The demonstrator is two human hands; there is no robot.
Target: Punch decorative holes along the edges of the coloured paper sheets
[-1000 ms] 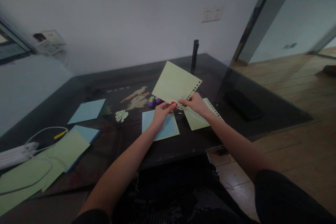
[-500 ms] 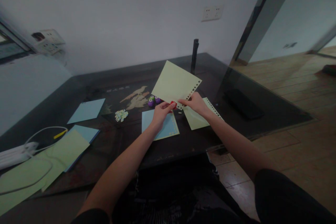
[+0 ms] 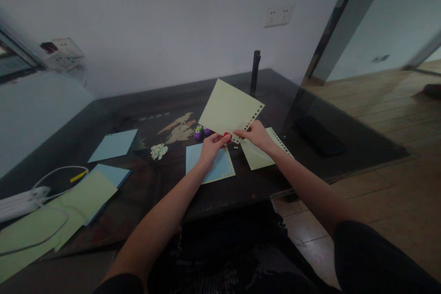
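Almost nothing has shifted since the earlier frame: left hand (image 3: 209, 146) pinches a small red punch (image 3: 227, 136) on the light, floppy green sheet (image 3: 229, 110) above the desk (image 3: 241, 183), right hand (image 3: 257, 134) pinching its perforated edge, best held near the corner.

A dim room with a plain white wall (image 3: 165, 23) bearing a white double socket (image 3: 279, 16). A dark glossy table (image 3: 330, 147) stands on a light wooden plank floor (image 3: 392, 115).
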